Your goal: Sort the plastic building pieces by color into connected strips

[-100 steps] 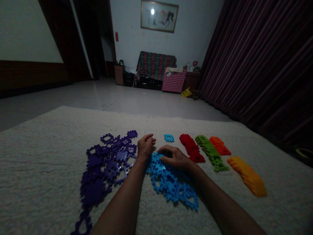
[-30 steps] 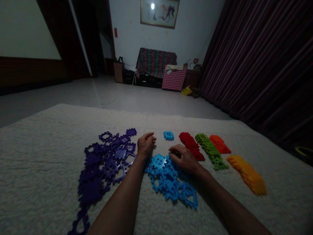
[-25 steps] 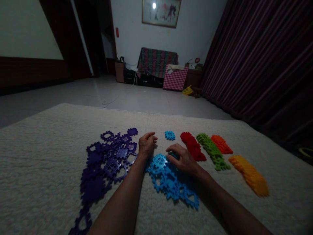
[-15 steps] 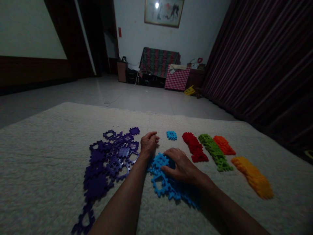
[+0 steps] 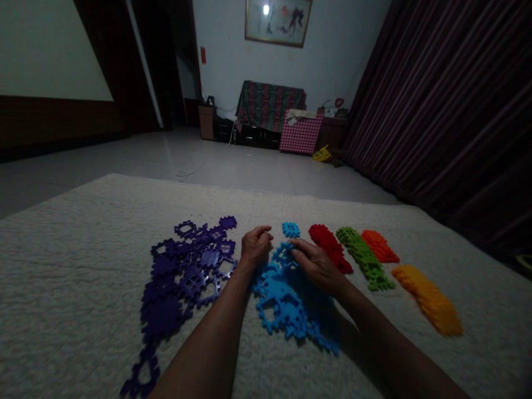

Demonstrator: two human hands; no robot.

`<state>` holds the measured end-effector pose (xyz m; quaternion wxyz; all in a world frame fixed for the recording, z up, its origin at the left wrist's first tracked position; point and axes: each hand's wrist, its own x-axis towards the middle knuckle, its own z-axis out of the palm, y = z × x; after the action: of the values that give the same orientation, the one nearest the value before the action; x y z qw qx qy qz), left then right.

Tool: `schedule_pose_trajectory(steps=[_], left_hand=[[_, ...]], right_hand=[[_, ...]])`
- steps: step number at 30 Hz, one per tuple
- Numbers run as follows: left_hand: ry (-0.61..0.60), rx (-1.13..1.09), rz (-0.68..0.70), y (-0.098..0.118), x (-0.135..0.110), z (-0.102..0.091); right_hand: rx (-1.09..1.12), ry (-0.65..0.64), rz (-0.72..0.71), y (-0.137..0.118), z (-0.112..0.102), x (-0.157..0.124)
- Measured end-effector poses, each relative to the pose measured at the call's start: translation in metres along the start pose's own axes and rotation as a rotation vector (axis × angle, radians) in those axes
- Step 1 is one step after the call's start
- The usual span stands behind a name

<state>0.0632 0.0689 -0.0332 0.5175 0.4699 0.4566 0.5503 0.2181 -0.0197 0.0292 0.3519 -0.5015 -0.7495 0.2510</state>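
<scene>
A heap of light blue interlocking plastic pieces (image 5: 286,305) lies on the cream carpet (image 5: 75,277) in front of me. My right hand (image 5: 316,265) pinches one blue piece (image 5: 283,254) lifted at the far end of that heap. My left hand (image 5: 254,247) rests as a loose fist between the blue heap and a spread of purple pieces (image 5: 183,271); whether it holds anything is hidden. A single blue piece (image 5: 291,229) lies alone just beyond both hands.
To the right lie rows of red pieces (image 5: 330,247), green pieces (image 5: 364,256), orange pieces (image 5: 379,245) and yellow pieces (image 5: 428,299). Beyond the carpet is tiled floor, a covered cabinet (image 5: 270,105) at the far wall and a dark striped curtain (image 5: 449,111) on the right.
My right hand has moved from the top of the blue heap forward, lifting a blue piece toward the lone blue one. The left fist has stayed put.
</scene>
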Motion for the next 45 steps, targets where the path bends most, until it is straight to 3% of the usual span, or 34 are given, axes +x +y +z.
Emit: schedule_pose_trajectory(steps=[3,8,15,22,29,37,41,45], left_hand=[[-0.128,0.295,0.112,0.003,-0.005,-0.001],[-0.315,0.630,0.264,0.010,-0.011,-0.002],[-0.466,0.815,0.371,0.009,-0.011,-0.003],[-0.487,0.779,0.344,0.008,-0.011,-0.004],[-0.561,0.673,0.307,0.007,-0.008,-0.005],[-0.537,0.441,0.046,0.016,-0.012,-0.006],[-0.416,0.196,-0.024,0.015,-0.011,-0.004],[-0.346,0.126,-0.055,0.011,-0.010,-0.002]], right_hand=[[-0.143,0.114,-0.030,0.021,-0.008,0.006],[-0.445,0.053,-0.066,0.052,-0.008,0.013],[-0.428,0.090,-0.110,0.061,0.003,0.016],[-0.519,0.051,0.181,0.050,0.005,0.009],[-0.490,-0.013,0.218,0.037,0.004,0.004],[-0.295,-0.221,0.245,0.027,-0.008,0.001],[-0.243,-0.099,0.186,0.027,-0.015,0.006],[-0.372,0.077,0.041,0.040,-0.008,0.011]])
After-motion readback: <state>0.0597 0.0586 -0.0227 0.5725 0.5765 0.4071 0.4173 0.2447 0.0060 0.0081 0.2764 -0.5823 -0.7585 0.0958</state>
